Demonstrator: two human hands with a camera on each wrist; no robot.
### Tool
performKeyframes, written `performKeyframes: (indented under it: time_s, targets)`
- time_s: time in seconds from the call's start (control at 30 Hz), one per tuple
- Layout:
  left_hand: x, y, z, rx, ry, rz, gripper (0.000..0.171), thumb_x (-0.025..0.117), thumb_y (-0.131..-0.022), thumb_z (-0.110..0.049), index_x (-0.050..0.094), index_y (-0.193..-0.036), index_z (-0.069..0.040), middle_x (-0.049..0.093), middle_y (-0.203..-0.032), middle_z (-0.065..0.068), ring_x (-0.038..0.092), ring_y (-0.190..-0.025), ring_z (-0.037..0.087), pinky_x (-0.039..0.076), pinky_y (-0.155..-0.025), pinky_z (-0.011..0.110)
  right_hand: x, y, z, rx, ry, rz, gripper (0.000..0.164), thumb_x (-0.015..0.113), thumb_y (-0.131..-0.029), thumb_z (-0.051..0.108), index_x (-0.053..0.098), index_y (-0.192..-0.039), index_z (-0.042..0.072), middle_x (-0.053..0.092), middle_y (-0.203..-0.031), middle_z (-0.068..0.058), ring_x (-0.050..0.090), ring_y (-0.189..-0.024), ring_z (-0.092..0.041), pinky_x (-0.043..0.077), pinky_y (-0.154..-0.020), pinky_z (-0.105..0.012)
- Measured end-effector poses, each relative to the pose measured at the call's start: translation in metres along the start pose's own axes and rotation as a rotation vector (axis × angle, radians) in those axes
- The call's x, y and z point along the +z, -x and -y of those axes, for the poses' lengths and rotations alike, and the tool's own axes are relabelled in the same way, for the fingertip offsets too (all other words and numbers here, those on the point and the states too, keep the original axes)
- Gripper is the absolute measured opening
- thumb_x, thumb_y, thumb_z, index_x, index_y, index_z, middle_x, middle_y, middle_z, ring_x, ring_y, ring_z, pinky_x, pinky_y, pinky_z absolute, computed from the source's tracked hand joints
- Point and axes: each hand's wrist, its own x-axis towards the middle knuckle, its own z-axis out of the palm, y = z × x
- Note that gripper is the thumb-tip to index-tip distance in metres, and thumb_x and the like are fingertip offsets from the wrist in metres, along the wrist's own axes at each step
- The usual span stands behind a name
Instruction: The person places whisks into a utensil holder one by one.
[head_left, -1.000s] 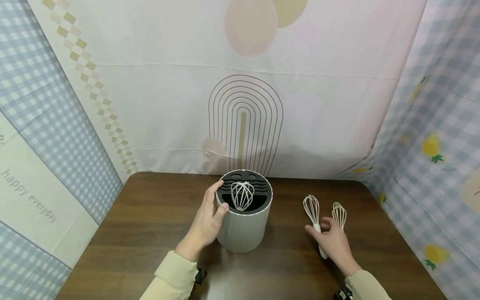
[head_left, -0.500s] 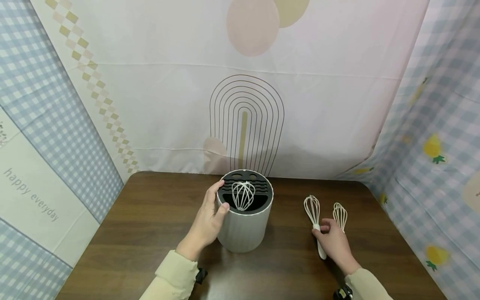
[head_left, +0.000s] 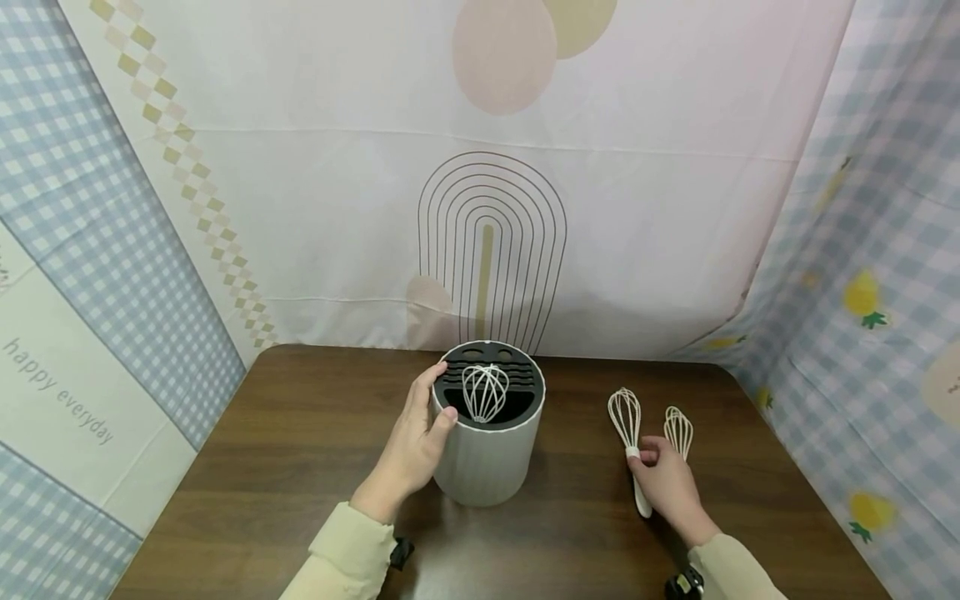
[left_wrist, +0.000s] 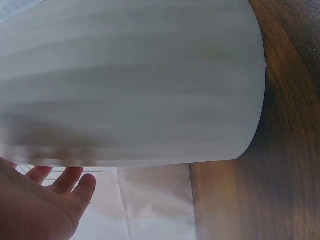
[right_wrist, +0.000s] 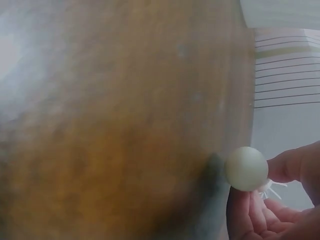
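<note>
A light-grey ribbed utensil holder [head_left: 483, 467] with a black slotted top stands upright on the table. My left hand [head_left: 411, 443] grips its left side, thumb at the rim; in the left wrist view the fingers [left_wrist: 82, 192] lie along the holder's wall. One white whisk [head_left: 485, 392] sits in the holder's large opening, wire head up. Further right, my right hand [head_left: 667, 482] pinches a second white whisk [head_left: 632, 452] by the handle, its rounded end [right_wrist: 247, 169] facing the right wrist camera. A third, cream whisk [head_left: 678, 429] lies beside it, its handle hidden behind my right hand.
The brown wooden table [head_left: 300, 467] has rounded far corners. Behind it hangs a white patterned cloth [head_left: 337, 208], close to the holder's back. Blue checked cloths [head_left: 862, 250] flank both sides.
My right thumb has closed in on the middle whisk's handle, and the hand now pinches it. That whisk has shifted very slightly. The left hand and holder stay in place.
</note>
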Motion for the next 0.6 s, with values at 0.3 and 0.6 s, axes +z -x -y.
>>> performKeyframes:
  time_s: [0.3, 0.6]
  targets:
    - [0.0, 0.0, -0.001, -0.003, -0.001, -0.002, 0.06, 0.047, -0.096, -0.037, 0.027, -0.15, -0.021, 0.03, -0.153, 0.0, 0.034, -0.136, 0.023, 0.032, -0.104, 0.052, -0.02, 0.0, 0.034, -0.033, -0.136, -0.06, 0.048, 0.064, -0.092, 0.021, 0.052, -0.13, -0.005, 0.064, -0.112, -0.022, 0.064, -0.088, -0.024, 0.05, -0.068, -0.029]
    - [-0.001, 0.001, 0.0, 0.0, -0.003, -0.005, 0.061, 0.047, -0.096, -0.038, 0.027, -0.151, -0.021, 0.03, -0.153, -0.002, 0.034, -0.136, 0.021, 0.033, -0.104, 0.051, -0.037, 0.006, 0.078, -0.111, -0.341, -0.097, 0.051, 0.068, -0.09, 0.021, 0.051, -0.134, 0.002, 0.063, -0.111, -0.016, 0.064, -0.072, -0.012, 0.049, -0.056, -0.026]
